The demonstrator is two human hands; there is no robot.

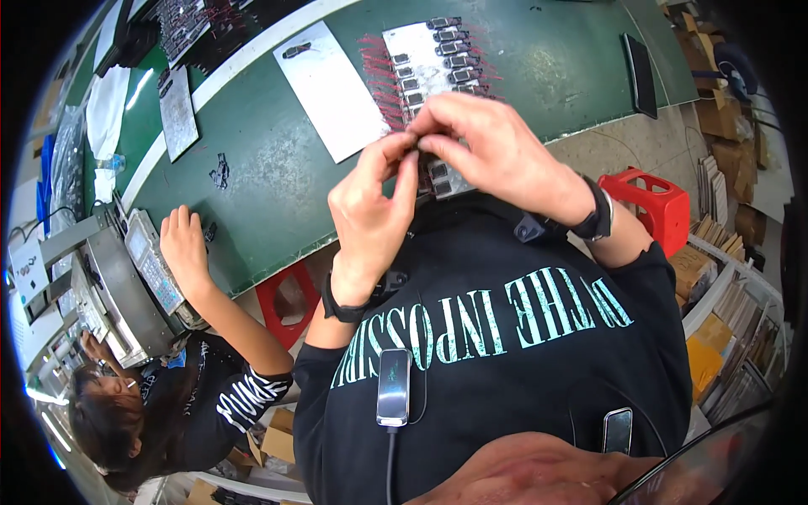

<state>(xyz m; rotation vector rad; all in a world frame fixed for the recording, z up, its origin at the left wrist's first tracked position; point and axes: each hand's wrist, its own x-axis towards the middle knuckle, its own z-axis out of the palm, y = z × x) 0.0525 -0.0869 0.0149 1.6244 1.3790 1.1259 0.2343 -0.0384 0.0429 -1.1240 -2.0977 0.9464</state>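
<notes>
My left hand and my right hand meet fingertip to fingertip over the near edge of the green table. Both are closed in a pinch. Between the tips a tiny dark bit shows, too small and covered to name. Beneath and beyond them lies a light board carrying rows of small black parts with thin red wires. My hands hide part of this board. Just left of it rests a white board with one small black wired part at its far end.
A co-worker's hand rests at the table's left edge, beside a machine with a keypad. Loose black parts lie on the green table. A black tray is far right. Red stools stand by the table.
</notes>
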